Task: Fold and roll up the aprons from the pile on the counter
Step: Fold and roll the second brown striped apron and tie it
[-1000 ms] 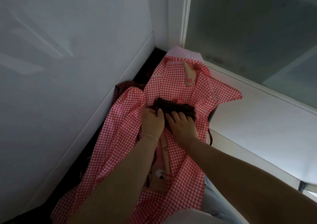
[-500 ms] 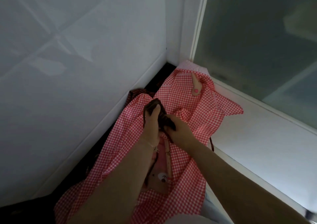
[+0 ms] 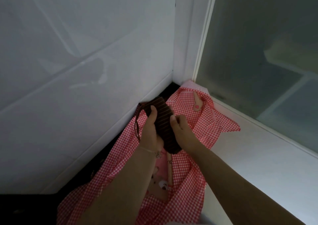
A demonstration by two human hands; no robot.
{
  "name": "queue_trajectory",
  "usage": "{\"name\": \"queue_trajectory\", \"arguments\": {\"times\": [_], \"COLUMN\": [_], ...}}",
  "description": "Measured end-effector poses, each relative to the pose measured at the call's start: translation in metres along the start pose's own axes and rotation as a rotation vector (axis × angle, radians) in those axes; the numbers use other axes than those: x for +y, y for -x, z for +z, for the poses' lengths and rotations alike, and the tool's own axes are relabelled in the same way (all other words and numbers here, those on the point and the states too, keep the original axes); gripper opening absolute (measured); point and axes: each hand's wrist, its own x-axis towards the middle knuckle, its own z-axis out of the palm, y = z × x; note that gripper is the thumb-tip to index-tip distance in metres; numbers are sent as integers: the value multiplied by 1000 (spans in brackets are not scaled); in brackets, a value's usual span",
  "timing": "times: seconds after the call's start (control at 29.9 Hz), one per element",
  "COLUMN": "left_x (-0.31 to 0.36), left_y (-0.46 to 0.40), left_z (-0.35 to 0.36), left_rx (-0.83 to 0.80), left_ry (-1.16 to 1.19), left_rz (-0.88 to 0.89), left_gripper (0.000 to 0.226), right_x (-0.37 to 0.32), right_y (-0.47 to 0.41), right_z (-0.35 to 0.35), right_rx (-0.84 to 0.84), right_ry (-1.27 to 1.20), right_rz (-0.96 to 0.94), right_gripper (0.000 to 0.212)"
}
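Both hands, left and right, curl fingers around a dark striped rolled apron above the red gingham apron.

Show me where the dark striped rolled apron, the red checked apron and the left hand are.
dark striped rolled apron point(image 3: 162, 119), head view, its striped side.
red checked apron point(image 3: 215, 126), head view, spread right-hand part.
left hand point(image 3: 151, 130), head view, back of the hand.

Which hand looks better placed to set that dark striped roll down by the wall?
Probably the left hand: it grips the dark striped roll and is nearer the wall. The right hand only touches its other side.
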Motion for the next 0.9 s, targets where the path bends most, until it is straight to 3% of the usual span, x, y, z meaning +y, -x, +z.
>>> {"name": "queue_trajectory", "arguments": {"times": [0.1, 0.23, 0.4, 0.5, 0.6, 0.7, 0.74, 0.8, 0.9], "left_x": [4, 7, -3, 5, 18, 31, 36, 45, 51], "left_y": [3, 3, 20, 29, 32, 35, 35, 38, 47], "left_z": [4, 10, 30, 30, 23, 16, 13, 8, 0], "left_rx": [41, 172, 155, 152, 155, 168, 173, 172, 186], "left_ry": [-15, -7, -383, -343, -328, -345, -384, -645, -1216], "left_rz": [74, 109, 123, 94, 83, 107, 129, 200, 340], "left_gripper": [62, 71, 40, 52, 53, 48, 45, 41, 43], "right_x": [-15, -21, -40, -42, -54, -48, -49, -46, -62], "right_y": [4, 4, -1, -9, -7, -9, -9, -14, -17], "right_z": [-6, -4, 2, 3, 7, 12, 14, 17, 12], "right_rx": [-130, -130, 76, 13, 69, -98, -120, -96, -153], "right_ry": [-44, -72, -418, -266, 25, 387, 377, 238, -265], "right_rz": [105, 48, 150, 119, -15, -176, -165, -148, -32], "right_gripper": [43, 59, 50, 52, 57, 58, 62, 56, 29]}}
